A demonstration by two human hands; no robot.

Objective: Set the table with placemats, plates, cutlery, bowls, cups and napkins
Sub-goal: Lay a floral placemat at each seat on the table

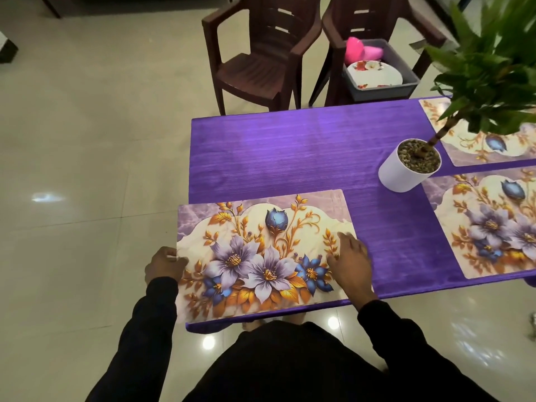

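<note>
A floral placemat [258, 250] lies at the near left corner of the table with the purple cloth [290, 152], its left edge sticking out past the table's edge. My left hand [164, 264] grips that left edge, fingers curled round it. My right hand [351, 262] rests on the mat's right end, palm down with its fingers lying flat. Two more floral placemats lie on the right: a near placemat [487, 224] and a far placemat [475, 140]. A grey tub [406, 79] on a chair holds white flowered plates [374, 74] and pink items [359, 52].
A white pot with a green plant [409, 168] stands mid-table between the mats, its leaves overhanging the far right. Two brown plastic chairs [261, 59] stand at the far side. Glossy tiled floor [87, 169] lies to the left and in front.
</note>
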